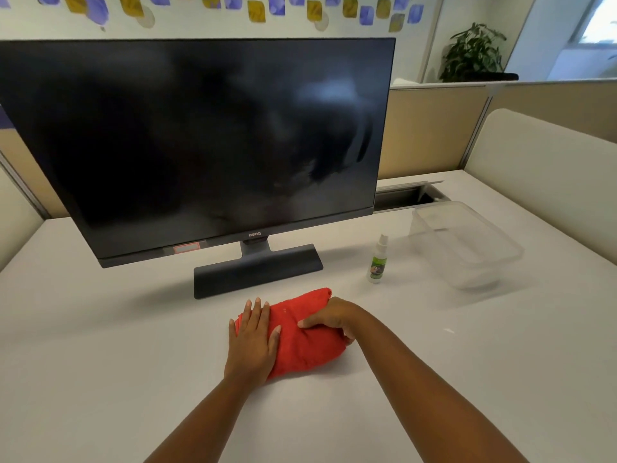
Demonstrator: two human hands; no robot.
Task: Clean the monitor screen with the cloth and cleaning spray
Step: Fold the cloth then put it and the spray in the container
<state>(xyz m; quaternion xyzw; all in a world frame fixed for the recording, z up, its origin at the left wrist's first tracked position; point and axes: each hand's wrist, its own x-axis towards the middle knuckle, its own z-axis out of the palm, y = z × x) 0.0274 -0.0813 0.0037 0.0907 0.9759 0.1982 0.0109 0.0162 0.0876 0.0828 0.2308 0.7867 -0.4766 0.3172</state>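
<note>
Left hand (252,342) lies flat, fingers spread, on the red cloth (302,332); right hand (329,319) apparently pinches its edge, before the BenQ monitor (200,138).

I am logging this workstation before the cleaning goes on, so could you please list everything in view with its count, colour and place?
monitor: one, dark grey with a black screen that is off, on its stand at the back left of the desk
cloth: one, red, folded, on the desk in front of the monitor stand
spray bottle: one, white with a green label, upright, right of the monitor stand
plastic container: one, clear, right of the spray bottle
desk: one, white
partition panels: beige, behind and beside the desk
potted plant: one, green, beyond the partition, top right
left hand: one, flat on the left part of the cloth
right hand: one, gripping the right part of the cloth
</note>
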